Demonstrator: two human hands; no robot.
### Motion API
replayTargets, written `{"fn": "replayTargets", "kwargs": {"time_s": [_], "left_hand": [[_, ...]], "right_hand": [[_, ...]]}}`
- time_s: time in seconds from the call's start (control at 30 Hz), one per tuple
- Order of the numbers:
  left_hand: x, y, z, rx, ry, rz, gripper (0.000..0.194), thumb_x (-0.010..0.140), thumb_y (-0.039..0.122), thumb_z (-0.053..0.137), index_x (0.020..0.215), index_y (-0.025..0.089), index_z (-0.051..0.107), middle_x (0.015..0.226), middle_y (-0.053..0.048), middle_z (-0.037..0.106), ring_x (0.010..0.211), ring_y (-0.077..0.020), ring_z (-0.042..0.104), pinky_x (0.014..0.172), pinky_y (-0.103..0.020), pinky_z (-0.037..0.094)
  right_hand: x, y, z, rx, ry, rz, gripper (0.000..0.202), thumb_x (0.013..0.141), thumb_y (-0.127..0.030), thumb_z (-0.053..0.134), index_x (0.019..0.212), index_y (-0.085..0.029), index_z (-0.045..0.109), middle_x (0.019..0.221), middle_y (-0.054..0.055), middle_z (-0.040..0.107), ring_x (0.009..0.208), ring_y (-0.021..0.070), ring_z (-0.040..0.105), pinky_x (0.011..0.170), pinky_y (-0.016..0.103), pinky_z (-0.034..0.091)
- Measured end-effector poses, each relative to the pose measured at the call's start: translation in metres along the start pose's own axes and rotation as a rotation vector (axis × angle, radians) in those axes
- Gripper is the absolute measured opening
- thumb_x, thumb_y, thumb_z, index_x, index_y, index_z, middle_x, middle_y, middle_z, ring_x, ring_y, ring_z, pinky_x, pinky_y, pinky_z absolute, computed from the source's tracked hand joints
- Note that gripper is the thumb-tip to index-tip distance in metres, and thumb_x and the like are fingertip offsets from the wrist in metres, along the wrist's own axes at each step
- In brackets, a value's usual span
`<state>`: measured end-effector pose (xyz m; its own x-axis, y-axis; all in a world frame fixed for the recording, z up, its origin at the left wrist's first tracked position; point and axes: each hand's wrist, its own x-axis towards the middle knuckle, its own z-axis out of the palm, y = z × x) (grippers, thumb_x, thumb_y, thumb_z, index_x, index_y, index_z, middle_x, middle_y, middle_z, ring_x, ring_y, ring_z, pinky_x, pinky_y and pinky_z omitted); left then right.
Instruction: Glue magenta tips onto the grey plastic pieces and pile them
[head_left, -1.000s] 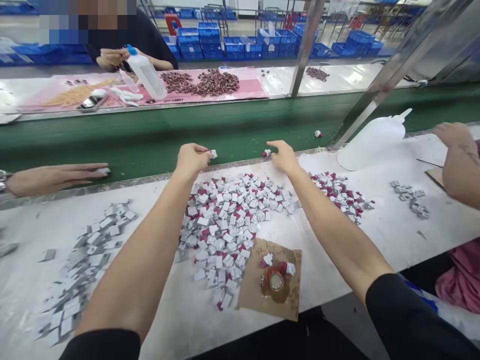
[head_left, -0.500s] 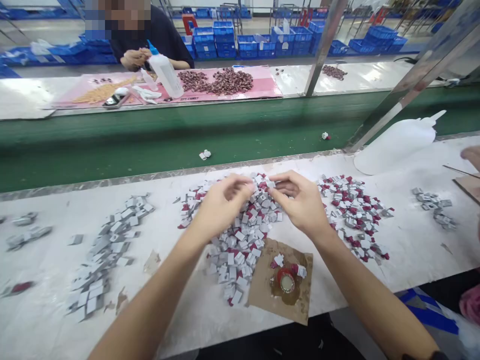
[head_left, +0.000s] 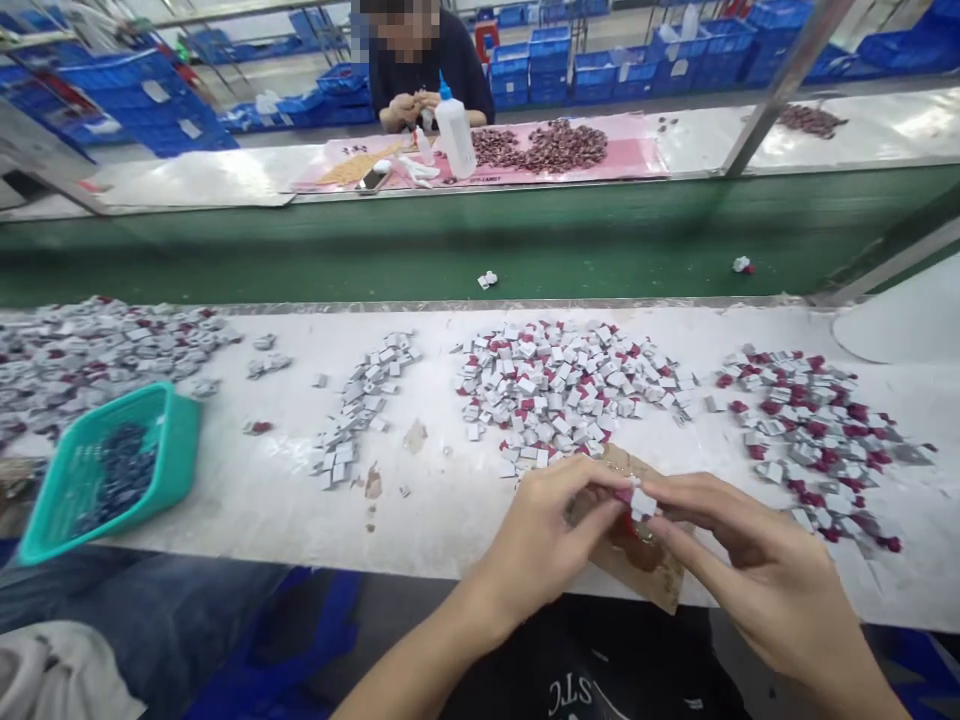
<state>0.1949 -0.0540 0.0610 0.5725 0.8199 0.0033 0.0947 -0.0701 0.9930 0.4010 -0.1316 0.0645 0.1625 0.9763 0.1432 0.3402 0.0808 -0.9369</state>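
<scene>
The left hand (head_left: pixel 551 520) and the right hand (head_left: pixel 765 560) had come down from the heap toward the near table edge, which placed the grasped part above the cardboard sheet (head_left: pixel 664 585) and its wet brown stain (head_left: pixel 643 552). Both grips were closed on one small white-and-red part (head_left: pixel 642 505): left fingertips at the red end, right fingertips at the white end. The part lay between the two sets of fingertips, clear of the heap. Immediately beyond the grip was the main heap of white-and-red parts (head_left: pixel 555 380); a second heap (head_left: pixel 832 440) was to its right. Left of the grip lay a band of grey-white pieces (head_left: pixel 352 420) and, farther out, a teal basket (head_left: pixel 176 450). Past the main heap, the green belt (head_left: pixel 337 270) carried two loose parts, well apart.
</scene>
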Motion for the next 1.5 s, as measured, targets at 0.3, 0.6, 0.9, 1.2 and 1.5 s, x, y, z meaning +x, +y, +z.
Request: {"fn": "replayTargets", "kwargs": {"time_s": [0.3,0.6,0.9,1.2,1.5], "left_hand": [[-0.037,-0.026,-0.097,0.731,0.553,-0.234,0.031,0.111,0.037,0.061,0.130,0.023,0.080,0.123,-0.016,0.076,0.113,-0.0368,0.073,0.103,-0.059,0.062],[-0.029,-0.058,-0.209,1.066,0.551,-0.217,0.025,0.097,0.048,0.061,0.086,0.028,0.071,0.099,-0.013,0.073,0.118,-0.0448,0.068,0.115,-0.063,0.048],[-0.032,-0.057,-0.171,0.684,0.458,-0.429,0.046,0.078,0.072,0.095,0.095,0.033,0.078,0.091,0.000,0.082,0.090,-0.0301,0.076,0.073,-0.037,0.063],[-0.022,-0.042,-0.112,0.249,0.422,-0.432,0.043,0.077,0.059,0.103,0.110,0.034,0.091,0.099,-0.004,0.086,0.097,-0.0297,0.080,0.091,-0.044,0.068],[0.027,-0.010,0.006,-0.290,0.035,-0.257,0.028,0.095,0.044,0.095,0.113,0.024,0.088,0.085,-0.005,0.084,0.080,-0.0202,0.081,0.077,-0.031,0.071]], "right_hand": [[-0.038,0.021,-0.012,-0.128,0.103,0.028,0.013,0.100,-0.040,0.087,0.109,-0.035,0.095,0.108,0.009,0.090,0.092,0.0328,0.089,0.069,0.035,0.076],[-0.059,0.032,-0.015,-0.132,0.139,0.177,0.015,0.103,-0.041,0.084,0.112,-0.035,0.095,0.103,0.007,0.088,0.089,0.0272,0.086,0.072,0.031,0.072],[-0.060,0.031,-0.004,-0.096,0.204,0.184,0.015,0.107,-0.033,0.082,0.117,-0.033,0.093,0.106,0.007,0.087,0.095,0.0268,0.085,0.078,0.036,0.071],[-0.047,0.030,-0.005,-0.036,0.185,0.173,0.014,0.104,-0.031,0.084,0.114,-0.033,0.094,0.105,0.006,0.088,0.095,0.0264,0.086,0.081,0.037,0.072],[-0.008,0.022,-0.001,0.672,0.216,0.369,0.020,0.096,-0.047,0.097,0.113,-0.037,0.095,0.116,0.004,0.093,0.107,0.0289,0.090,0.104,0.050,0.075]]}}
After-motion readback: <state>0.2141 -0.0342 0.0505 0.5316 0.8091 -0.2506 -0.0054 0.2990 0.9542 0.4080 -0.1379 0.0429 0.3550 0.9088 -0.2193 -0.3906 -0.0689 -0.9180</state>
